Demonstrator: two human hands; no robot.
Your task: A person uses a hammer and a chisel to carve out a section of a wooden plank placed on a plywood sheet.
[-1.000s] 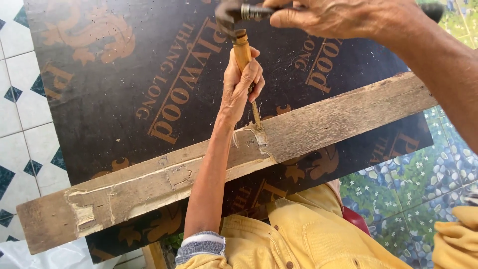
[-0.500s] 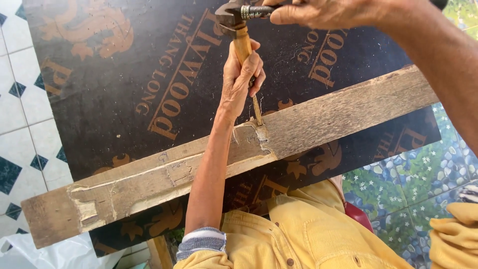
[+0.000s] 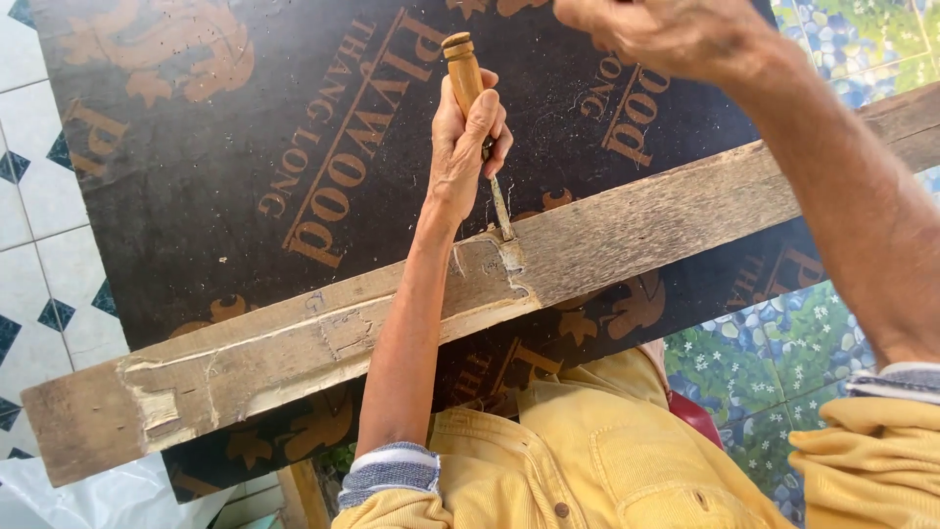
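My left hand (image 3: 465, 147) grips a chisel by its wooden handle (image 3: 462, 69). The chisel's steel blade (image 3: 501, 211) stands tilted with its tip in a cut notch on a long weathered wooden plank (image 3: 636, 220). The plank lies diagonally across a dark printed plywood sheet (image 3: 215, 176). A pale, chiselled strip runs along the plank's near edge to the left of the blade. My right hand (image 3: 666, 29) is raised at the top edge above the chisel, fingers closed. The hammer it held in the earlier frames is now out of view.
White floor tiles with dark diamonds (image 3: 29, 245) lie to the left of the plywood, green flowered tiles (image 3: 774, 353) to the right. A white plastic sheet (image 3: 88, 500) sits at the bottom left. My yellow-clothed knees (image 3: 587, 451) are just below the plank.
My right hand has lifted with the hammer, whose head was on the chisel handle and is now out of view. The chisel stays in the same notch.
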